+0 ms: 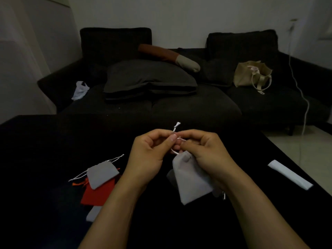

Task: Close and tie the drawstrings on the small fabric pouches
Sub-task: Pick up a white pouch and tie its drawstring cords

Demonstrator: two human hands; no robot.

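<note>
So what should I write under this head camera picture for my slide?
Both hands, left hand and right hand, pinch the white drawstring of a grey pouch.

2 hands (149, 155), 3 grey pouches (193, 182), 1 red pouch (98, 194), 1 white strip (290, 174), 1 tote (251, 74), 2 cushions (149, 78).

— What's the grey pouch (192, 182) at centre frame?
— Matt, smooth cloth, with a white twisted cord (177, 126).
— And lower left?
— My red pouch (100, 193), also matt fabric, on the black cloth-like table cover (45, 141).
— Upper right?
— A beige canvas-looking bag (251, 74).
</note>
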